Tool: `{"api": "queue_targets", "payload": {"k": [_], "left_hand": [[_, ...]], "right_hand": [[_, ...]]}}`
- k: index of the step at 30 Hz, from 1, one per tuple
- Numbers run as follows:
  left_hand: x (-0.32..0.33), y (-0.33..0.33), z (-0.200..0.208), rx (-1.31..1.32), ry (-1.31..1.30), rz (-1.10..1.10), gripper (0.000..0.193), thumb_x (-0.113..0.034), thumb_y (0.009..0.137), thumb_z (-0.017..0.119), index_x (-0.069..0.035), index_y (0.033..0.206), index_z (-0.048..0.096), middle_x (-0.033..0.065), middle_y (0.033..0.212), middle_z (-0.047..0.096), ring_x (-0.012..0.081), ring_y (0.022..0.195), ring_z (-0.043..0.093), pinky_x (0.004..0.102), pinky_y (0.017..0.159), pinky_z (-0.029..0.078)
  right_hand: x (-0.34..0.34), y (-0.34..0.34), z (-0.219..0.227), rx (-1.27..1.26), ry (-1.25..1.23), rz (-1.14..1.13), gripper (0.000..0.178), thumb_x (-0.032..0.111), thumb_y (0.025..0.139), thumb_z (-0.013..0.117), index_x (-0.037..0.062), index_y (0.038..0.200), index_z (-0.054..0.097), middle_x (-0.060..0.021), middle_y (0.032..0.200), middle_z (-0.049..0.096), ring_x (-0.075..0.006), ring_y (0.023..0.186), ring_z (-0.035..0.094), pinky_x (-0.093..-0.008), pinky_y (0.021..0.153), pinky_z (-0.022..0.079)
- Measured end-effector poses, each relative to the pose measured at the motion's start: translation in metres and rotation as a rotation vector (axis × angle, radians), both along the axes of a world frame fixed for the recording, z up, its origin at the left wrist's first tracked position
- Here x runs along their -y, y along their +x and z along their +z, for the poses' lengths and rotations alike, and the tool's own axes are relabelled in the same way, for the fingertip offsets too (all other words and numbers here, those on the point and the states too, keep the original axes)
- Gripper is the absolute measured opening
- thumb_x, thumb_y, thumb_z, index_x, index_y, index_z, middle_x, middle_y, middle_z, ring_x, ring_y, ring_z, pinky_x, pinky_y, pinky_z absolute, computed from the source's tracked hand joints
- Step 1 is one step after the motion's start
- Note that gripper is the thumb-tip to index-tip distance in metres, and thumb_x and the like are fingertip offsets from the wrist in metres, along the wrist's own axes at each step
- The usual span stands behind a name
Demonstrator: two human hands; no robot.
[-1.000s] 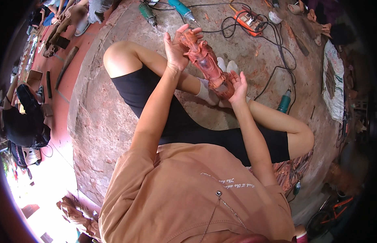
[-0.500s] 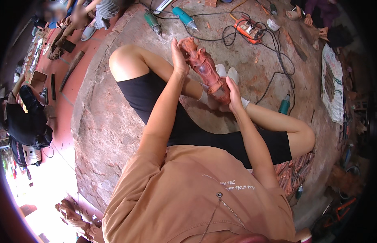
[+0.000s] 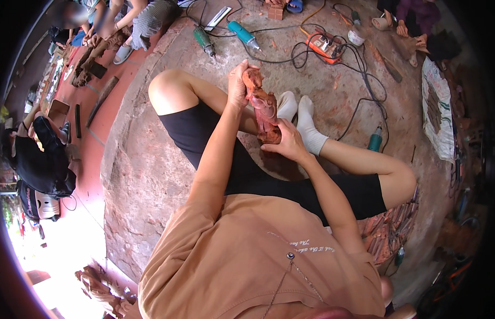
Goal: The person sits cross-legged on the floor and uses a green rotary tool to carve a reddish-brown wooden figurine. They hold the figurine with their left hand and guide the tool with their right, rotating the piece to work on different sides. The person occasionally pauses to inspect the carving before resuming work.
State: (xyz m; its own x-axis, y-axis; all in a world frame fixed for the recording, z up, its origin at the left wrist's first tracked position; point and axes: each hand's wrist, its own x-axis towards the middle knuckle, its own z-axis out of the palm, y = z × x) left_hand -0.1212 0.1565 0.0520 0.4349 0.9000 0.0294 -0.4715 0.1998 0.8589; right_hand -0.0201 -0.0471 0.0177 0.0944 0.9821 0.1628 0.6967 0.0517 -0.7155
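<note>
A reddish-brown carved wooden figure (image 3: 265, 110) is held in front of me, above my crossed legs, tilted with its top toward the upper left. My left hand (image 3: 238, 85) is closed round its upper end, the fingers partly behind the wood. The lower end rests in my right hand (image 3: 289, 142), with the thumb lying across the near side and the fingers along its right. Just beyond the figure, my white-socked feet (image 3: 307, 114) are on the stone slab (image 3: 135, 159).
Green (image 3: 205, 42) and teal (image 3: 243, 36) corded rotary tools lie ahead, beside an orange power box (image 3: 324, 47) with tangled black cables. Another teal tool (image 3: 375, 139) stands by my right shin. Thin carving tools (image 3: 391, 226) are piled right of my thigh. Other people sit at far left and far right.
The carved figure has been turned and now looks shorter and more upright. My right hand has shifted from flat against its lower end to a wrapped hold; my left fingers have closed round the top.
</note>
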Motion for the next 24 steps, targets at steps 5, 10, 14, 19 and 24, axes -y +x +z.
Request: {"api": "queue_targets", "payload": {"k": [5,10,14,19,24], "left_hand": [[-0.006,-0.003,-0.012,0.005,-0.036,0.026,0.052,-0.05,0.096,0.052,0.001,0.09,0.064,0.0124,0.076,0.063,0.0211,0.068,0.065,0.0311,0.061,0.052],[-0.003,0.005,-0.017,0.044,-0.128,0.037,0.058,-0.054,0.097,0.046,0.001,0.097,0.063,0.0129,0.083,0.064,0.0211,0.074,0.064,0.0322,0.066,0.053],[-0.004,0.01,-0.032,0.136,-0.246,-0.088,0.057,-0.052,0.1,0.041,0.0,0.105,0.062,0.0153,0.091,0.066,0.0231,0.081,0.064,0.0348,0.072,0.054],[0.004,0.021,-0.038,0.161,-0.328,-0.206,0.052,-0.046,0.102,0.04,0.0,0.119,0.059,0.0169,0.113,0.066,0.0259,0.103,0.063,0.0395,0.093,0.049],[0.017,0.03,-0.028,0.119,-0.242,-0.352,0.047,-0.035,0.103,0.044,-0.001,0.135,0.051,0.0096,0.128,0.06,0.0238,0.117,0.057,0.04,0.103,0.042]], "right_hand": [[-0.004,0.0,-0.003,-0.021,-0.009,0.002,0.077,0.039,0.06,0.087,0.0021,0.119,0.054,-0.0169,0.114,0.057,-0.0368,0.11,0.055,-0.0428,0.096,0.044],[-0.003,0.01,-0.005,-0.057,-0.059,0.036,0.08,0.034,0.06,0.088,0.0,0.124,0.052,-0.0168,0.118,0.058,-0.033,0.112,0.056,-0.04,0.098,0.044],[-0.006,0.032,-0.009,-0.478,-0.274,0.101,0.089,0.019,0.061,0.088,-0.001,0.137,0.046,-0.0134,0.13,0.056,-0.0251,0.121,0.053,-0.0362,0.102,0.042],[-0.006,0.072,0.007,-0.909,-0.563,0.11,0.09,0.011,0.066,0.084,-0.002,0.143,0.04,-0.0105,0.137,0.053,-0.0222,0.125,0.05,-0.0347,0.109,0.035],[-0.006,0.087,-0.012,-0.845,-0.524,-0.054,0.098,0.028,0.067,0.088,-0.0029,0.144,0.036,-0.0159,0.135,0.052,-0.0251,0.126,0.049,-0.0355,0.107,0.036]]}}
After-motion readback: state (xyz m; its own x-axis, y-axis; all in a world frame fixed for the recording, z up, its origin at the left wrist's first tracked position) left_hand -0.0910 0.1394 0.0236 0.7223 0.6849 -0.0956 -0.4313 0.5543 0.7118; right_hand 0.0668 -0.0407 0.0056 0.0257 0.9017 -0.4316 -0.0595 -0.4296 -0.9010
